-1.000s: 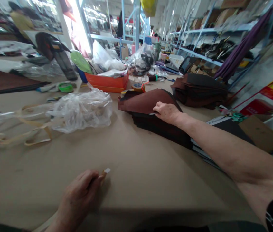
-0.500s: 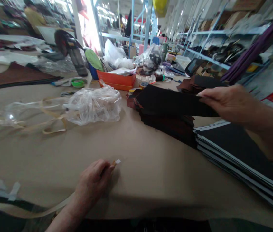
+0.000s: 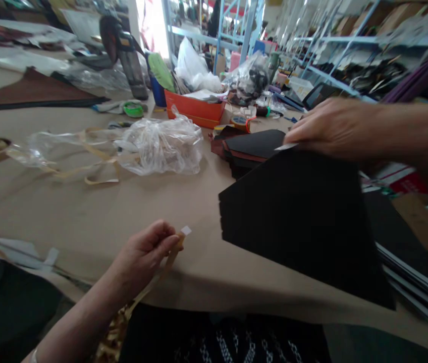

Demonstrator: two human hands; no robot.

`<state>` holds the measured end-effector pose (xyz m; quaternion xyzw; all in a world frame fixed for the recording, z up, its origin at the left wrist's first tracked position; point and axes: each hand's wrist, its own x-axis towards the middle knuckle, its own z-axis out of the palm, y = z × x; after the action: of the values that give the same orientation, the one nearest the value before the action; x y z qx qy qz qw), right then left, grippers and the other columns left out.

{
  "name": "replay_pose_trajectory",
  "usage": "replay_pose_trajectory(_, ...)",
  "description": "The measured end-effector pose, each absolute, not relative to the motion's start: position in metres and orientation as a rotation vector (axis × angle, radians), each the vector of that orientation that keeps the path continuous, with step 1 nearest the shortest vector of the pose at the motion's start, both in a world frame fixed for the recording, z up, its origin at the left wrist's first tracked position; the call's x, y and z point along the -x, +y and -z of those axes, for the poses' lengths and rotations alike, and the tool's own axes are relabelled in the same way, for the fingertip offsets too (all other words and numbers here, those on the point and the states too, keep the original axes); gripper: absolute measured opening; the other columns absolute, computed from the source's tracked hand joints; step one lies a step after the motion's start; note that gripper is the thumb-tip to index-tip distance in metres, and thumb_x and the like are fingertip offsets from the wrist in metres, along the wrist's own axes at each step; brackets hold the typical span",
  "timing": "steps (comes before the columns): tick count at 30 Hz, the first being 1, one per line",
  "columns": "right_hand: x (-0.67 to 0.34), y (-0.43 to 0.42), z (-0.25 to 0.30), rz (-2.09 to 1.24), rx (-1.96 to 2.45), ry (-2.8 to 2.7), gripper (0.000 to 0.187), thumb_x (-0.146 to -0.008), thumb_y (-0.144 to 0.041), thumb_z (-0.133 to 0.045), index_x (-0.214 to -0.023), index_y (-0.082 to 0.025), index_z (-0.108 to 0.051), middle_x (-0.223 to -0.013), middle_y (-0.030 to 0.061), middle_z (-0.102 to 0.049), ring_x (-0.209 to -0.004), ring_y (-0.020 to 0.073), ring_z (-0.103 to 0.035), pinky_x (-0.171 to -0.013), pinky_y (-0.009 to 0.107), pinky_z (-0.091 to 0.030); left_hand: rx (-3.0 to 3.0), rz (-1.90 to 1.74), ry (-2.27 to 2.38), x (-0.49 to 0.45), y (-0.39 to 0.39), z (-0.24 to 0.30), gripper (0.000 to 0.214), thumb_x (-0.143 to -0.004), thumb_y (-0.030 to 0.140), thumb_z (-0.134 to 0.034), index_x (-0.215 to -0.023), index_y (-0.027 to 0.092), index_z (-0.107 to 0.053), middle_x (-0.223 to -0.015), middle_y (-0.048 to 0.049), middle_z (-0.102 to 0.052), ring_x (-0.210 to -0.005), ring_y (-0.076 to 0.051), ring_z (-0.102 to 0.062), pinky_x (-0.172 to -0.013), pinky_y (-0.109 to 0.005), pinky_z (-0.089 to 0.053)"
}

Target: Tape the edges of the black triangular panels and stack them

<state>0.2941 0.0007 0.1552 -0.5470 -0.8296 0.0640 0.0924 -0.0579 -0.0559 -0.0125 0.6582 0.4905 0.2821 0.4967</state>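
Note:
My left hand [image 3: 152,252] pinches a narrow tan strip [image 3: 170,260] close to its end, where a small white tab [image 3: 186,230] sticks out. The strip hangs down past the table's front edge toward a heap of tan strip [image 3: 113,335]. My right hand [image 3: 323,126] grips a black flat panel [image 3: 301,217] by its upper edge and holds it tilted above the table. A small white bit [image 3: 286,146] shows by my right fingertips. Behind the panel lies a pile of dark and brown panels [image 3: 254,143], partly hidden by it.
A clear plastic bag [image 3: 161,146] and loose tan strips lie left of centre. At the back stand an orange box [image 3: 195,108] and a dark bottle-like tool [image 3: 132,70]. White-edged black sheets [image 3: 418,287] are stacked at right. Brown material [image 3: 32,91] lies far left.
My right hand has lifted the black panel off the pile and brought it nearer, its face now turned toward me. My left hand has risen slightly with the strip. The view has shifted.

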Motion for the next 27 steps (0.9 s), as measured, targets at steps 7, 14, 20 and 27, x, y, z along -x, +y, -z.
replay_pose_trajectory(7,-0.22,0.02,-0.032,-0.128,1.248,-2.814,0.027,-0.088,-0.011,-0.049,-0.106,-0.02,-0.066,-0.117,0.0072,-0.062,-0.101,0.0194,-0.056,-0.084,0.031,-0.041,-1.676,-0.641,1.303,0.067,-0.069,0.006,0.024,-0.082,0.04,-0.052,-0.075,0.018,-0.054,-0.068,0.001,-0.055,-0.064,-0.013,-0.05,-0.059,-0.025,-0.039)
replay_pose_trajectory(14,-0.211,-0.088,-0.004,-1.221,1.454,-1.723,0.025,-0.088,-0.03,-0.051,-0.104,-0.017,-0.064,-0.067,-0.0016,-0.058,-0.059,0.0089,-0.052,-0.06,0.023,-0.043,-1.706,-0.196,0.988,0.03,-0.088,0.0,0.021,-0.088,0.037,-0.049,-0.076,0.019,-0.052,-0.074,0.0032,-0.055,-0.067,-0.01,-0.047,-0.061,-0.023,-0.037)
replay_pose_trajectory(20,-0.211,-0.141,-0.001,-1.632,1.467,-1.309,0.022,-0.078,-0.032,-0.065,-0.096,-0.019,-0.063,-0.072,-0.0027,-0.056,-0.061,0.0074,-0.048,-0.057,0.021,-0.039,-1.747,-0.019,0.97,0.003,-0.085,-0.009,0.016,-0.085,0.035,-0.052,-0.078,0.02,-0.055,-0.064,0.0062,-0.048,-0.059,-0.009,-0.042,-0.054,-0.021,-0.032)
replay_pose_trajectory(27,-0.206,-0.141,0.004,-1.646,1.424,-1.347,0.008,-0.079,-0.024,-0.06,-0.077,-0.017,-0.057,-0.067,-0.0039,-0.051,-0.06,0.0071,-0.043,-0.055,0.021,-0.034,-1.853,0.018,1.0,-0.01,-0.085,-0.014,0.017,-0.082,0.033,-0.053,-0.072,0.019,-0.053,-0.06,0.0063,-0.046,-0.056,-0.008,-0.039,-0.051,-0.019,-0.031)
